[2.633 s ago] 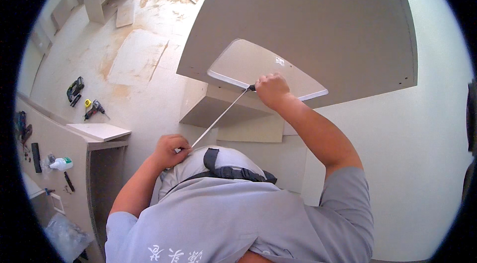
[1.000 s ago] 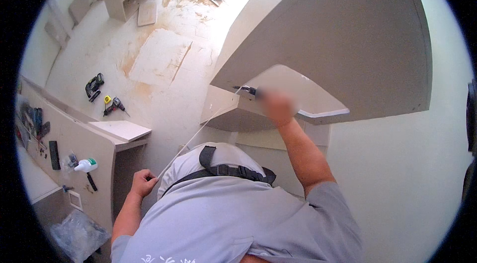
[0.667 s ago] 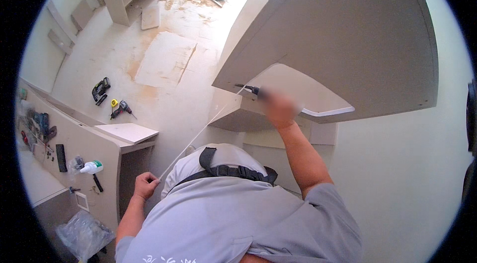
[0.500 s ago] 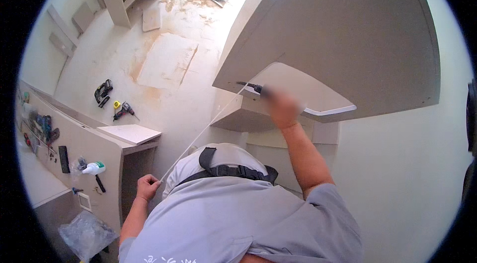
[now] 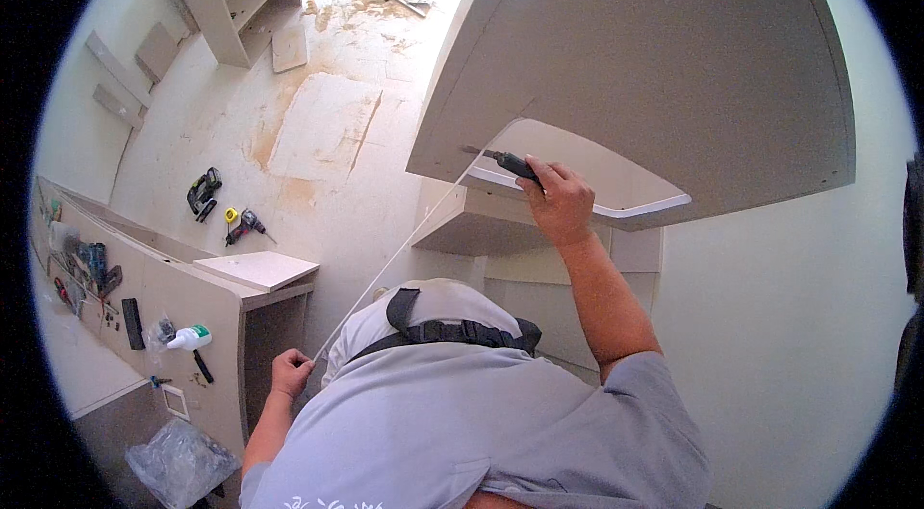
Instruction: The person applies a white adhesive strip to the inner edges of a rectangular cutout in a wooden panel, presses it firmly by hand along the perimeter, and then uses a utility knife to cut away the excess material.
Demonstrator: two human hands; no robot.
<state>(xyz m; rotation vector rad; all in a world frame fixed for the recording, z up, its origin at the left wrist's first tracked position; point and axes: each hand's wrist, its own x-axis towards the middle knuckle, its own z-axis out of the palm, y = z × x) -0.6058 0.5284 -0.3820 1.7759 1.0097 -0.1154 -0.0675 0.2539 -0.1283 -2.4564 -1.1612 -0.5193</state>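
My right hand (image 5: 563,204) is closed round the dark handle of a hand tool (image 5: 517,165) with a thin metal blade; its exact kind is unclear. The blade points left, at the corner of a rounded cutout in a large grey-beige panel (image 5: 674,57). A thin white strip (image 5: 395,257) runs taut from that corner down to my left hand (image 5: 291,374), whose fingers pinch it near my hip. White edging (image 5: 640,211) lines the lower rim of the cutout. The blade and the strip meet or overlap there; contact cannot be told.
On my left stands a cabinet (image 5: 217,302) bearing a white bottle (image 5: 190,338), several tools and a loose board (image 5: 255,268). A plastic bag (image 5: 183,461) lies beside it. Two power tools and a yellow tape measure (image 5: 231,215) lie on the floor. An open shelf unit (image 5: 226,9) stands farther off.
My right hand, blurred before, now shows sharply and sits slightly farther right with the tool. My left hand keeps its pinch on the strip. The whole view has shifted a little.
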